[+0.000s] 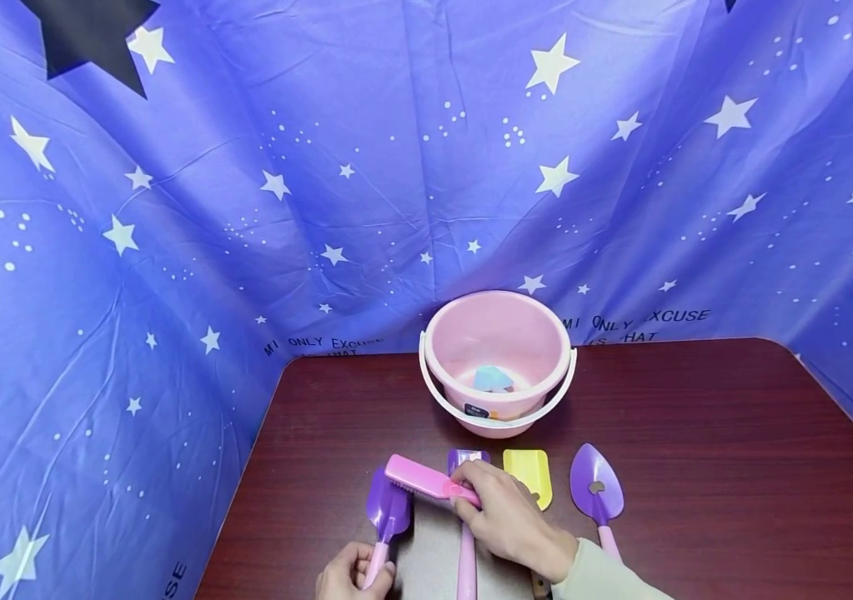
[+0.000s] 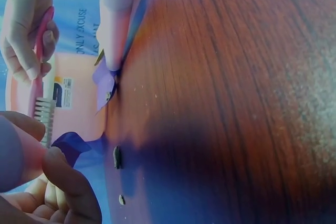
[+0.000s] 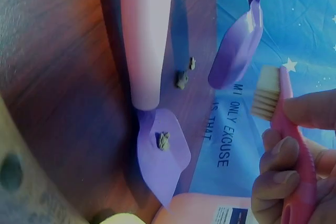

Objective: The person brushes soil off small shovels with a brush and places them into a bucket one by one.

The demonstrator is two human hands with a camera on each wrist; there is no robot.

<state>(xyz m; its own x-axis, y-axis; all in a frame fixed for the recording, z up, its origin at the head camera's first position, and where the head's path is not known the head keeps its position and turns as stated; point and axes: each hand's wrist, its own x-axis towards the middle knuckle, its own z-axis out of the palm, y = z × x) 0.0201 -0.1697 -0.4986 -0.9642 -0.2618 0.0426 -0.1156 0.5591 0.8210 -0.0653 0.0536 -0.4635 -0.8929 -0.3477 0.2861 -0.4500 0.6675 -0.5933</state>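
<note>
My left hand grips the pink handle of a purple toy shovel, which is raised off the table in the right wrist view. In my right hand is a pink brush, held by its handle between thumb and fingers. The brush's pale bristles overlap the shovel's blade in the head view and sit close by it in the right wrist view. A second purple shovel lies under my right hand, partly hidden. Small greyish bits lie on the table, and another lump rests on that shovel's blade.
A pink bucket with a white handle stands at the back, with a light blue piece inside. Right of my hand lies a yellow scoop, partly covered, then a purple pointed trowel. A blue starry cloth hangs behind the table.
</note>
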